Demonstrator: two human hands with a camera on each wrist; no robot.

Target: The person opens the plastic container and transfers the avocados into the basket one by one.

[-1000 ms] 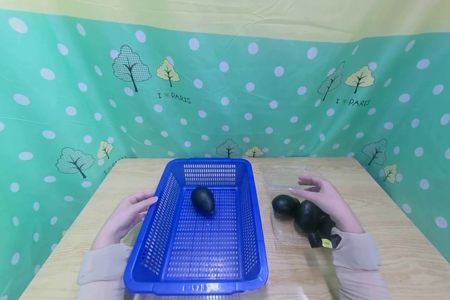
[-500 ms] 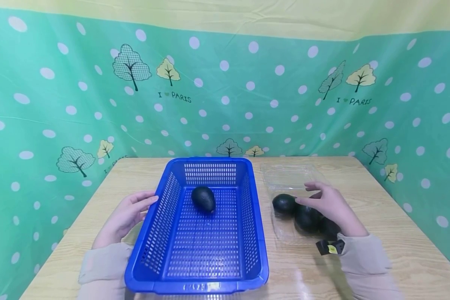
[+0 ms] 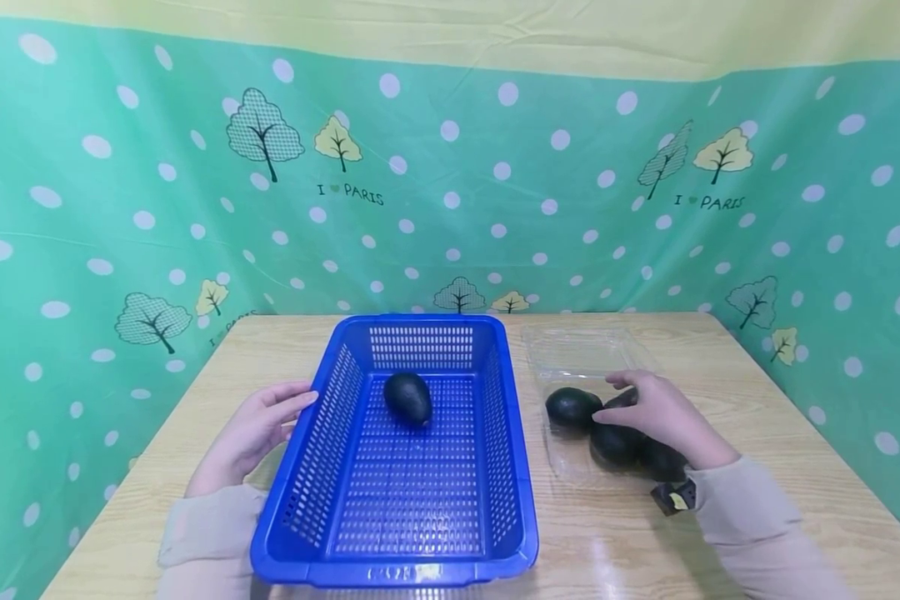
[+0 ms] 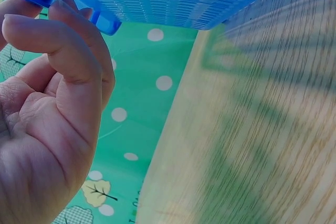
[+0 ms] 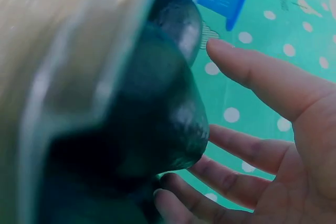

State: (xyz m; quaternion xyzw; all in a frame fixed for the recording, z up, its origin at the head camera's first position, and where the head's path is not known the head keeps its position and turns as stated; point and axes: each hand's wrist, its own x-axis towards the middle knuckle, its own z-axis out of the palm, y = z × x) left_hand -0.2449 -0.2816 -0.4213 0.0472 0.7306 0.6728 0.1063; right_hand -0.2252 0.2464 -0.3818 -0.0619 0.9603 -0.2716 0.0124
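In the head view a blue mesh plastic basket (image 3: 522, 467) stands before me, with one dark avocado (image 3: 408, 399) lying in it. My left hand (image 3: 246, 435) holds the basket's left rim with its fingertips, several fingers bent beneath the rim in the left wrist view. At the right, several dark avocados (image 3: 573, 408) lie in a clear plastic clamshell box (image 3: 566, 467). My right hand (image 3: 663, 417) hovers over them, thumb and fingers spread to either side of one avocado (image 5: 168, 103). In the right wrist view the thumb stands apart from it; fingertips are close to its side, contact unclear. That hand partly hides the avocados.
The box's clear lid (image 3: 577, 350) lies folded back toward the rear. A small black object with a yellow label (image 3: 675, 498) shows by the right wrist. A wooden table (image 3: 585, 542) carries everything. A green dotted curtain (image 3: 450, 208) hangs behind and at both sides.
My right hand has shifted slightly to the right and toward me over the box, its fingers lower round an avocado. The left hand and the basket stay where they were.
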